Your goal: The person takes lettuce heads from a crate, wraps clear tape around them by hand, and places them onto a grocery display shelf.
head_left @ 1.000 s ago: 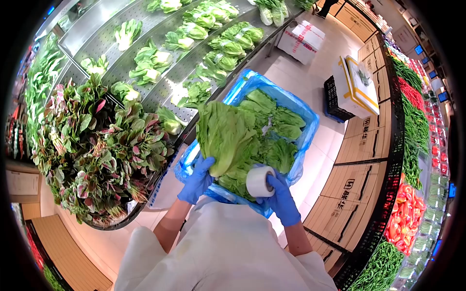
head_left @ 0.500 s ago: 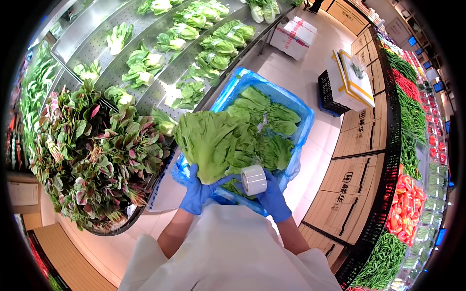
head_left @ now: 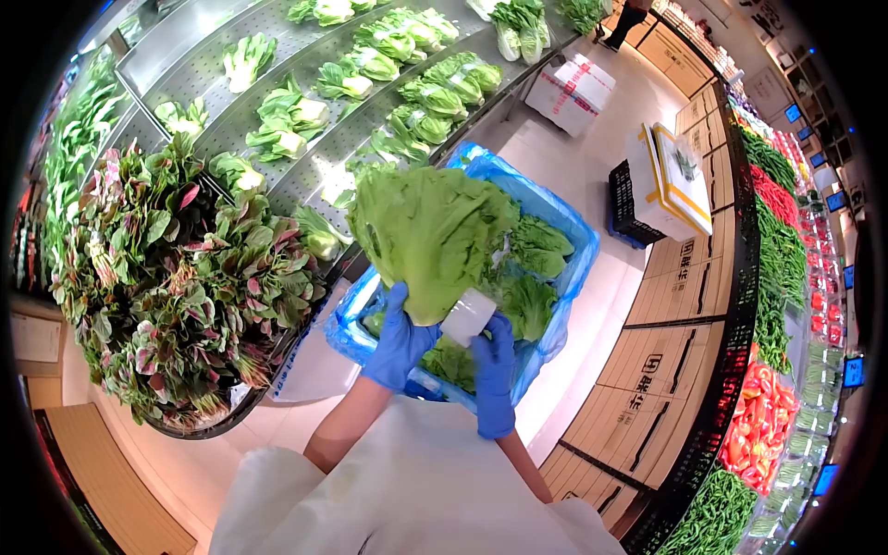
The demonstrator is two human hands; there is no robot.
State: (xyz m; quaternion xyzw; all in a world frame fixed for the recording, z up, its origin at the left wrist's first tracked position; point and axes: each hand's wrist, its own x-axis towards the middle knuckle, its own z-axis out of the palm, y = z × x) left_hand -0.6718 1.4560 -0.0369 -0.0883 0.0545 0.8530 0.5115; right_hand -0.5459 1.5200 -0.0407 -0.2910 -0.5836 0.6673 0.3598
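My left hand [head_left: 400, 344], in a blue glove, grips the base of a large green lettuce [head_left: 425, 231], whose leaves fan upward and away from me. A wide white tape roll [head_left: 469, 316] is in my right hand [head_left: 495, 370], also gloved in blue, and it sits against the lower right side of the lettuce base. Beneath both hands is a crate lined with blue plastic [head_left: 578, 250], with more lettuce [head_left: 536, 245] inside it. The held lettuce covers the crate's left part.
Metal shelves [head_left: 208, 92] with leafy heads rise at the upper left. Red-green amaranth [head_left: 185, 287] fills a display at left. White foam boxes [head_left: 680, 185] rest on a black crate [head_left: 629, 203]; a carton [head_left: 572, 92] stands farther back. A person [head_left: 629, 20] stands at the top.
The lettuce has been raised and turned, its leaves now higher over the crate. The tape roll has moved from the right to the lettuce base, and my right hand has turned more upright.
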